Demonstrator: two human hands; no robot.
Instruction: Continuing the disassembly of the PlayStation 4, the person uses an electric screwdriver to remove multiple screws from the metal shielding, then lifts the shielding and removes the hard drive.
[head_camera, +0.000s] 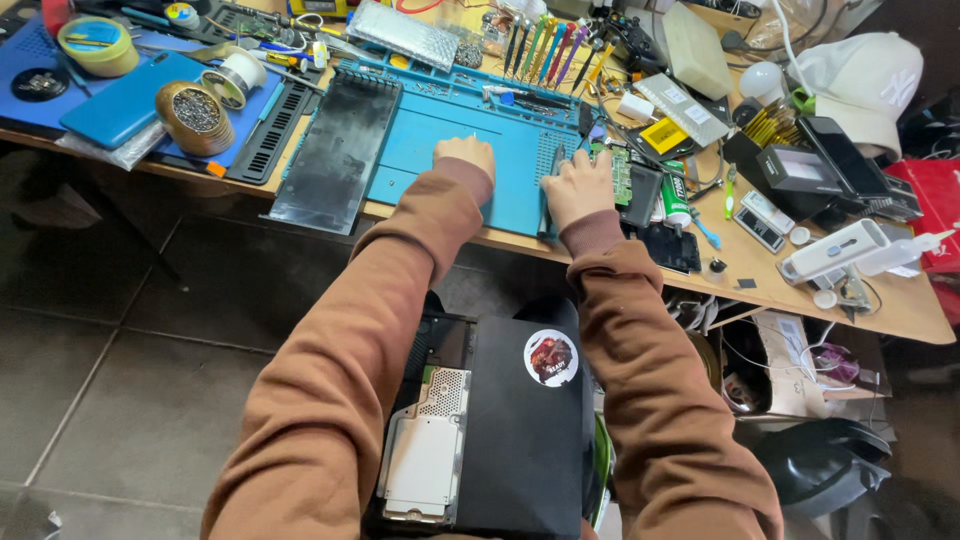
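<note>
While a black console (510, 430) lies on the lap, the left hand (465, 157) rests fisted, empty, on the blue repair mat (450, 140) by the desk's near edge, and the right hand (578, 187) lies curled, empty, at the mat's right edge.

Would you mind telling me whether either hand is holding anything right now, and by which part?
Nothing is clearly held. The left hand rests knuckles-up on the blue work mat; the right hand lies at the mat's right edge, its fingertips hidden.
</note>
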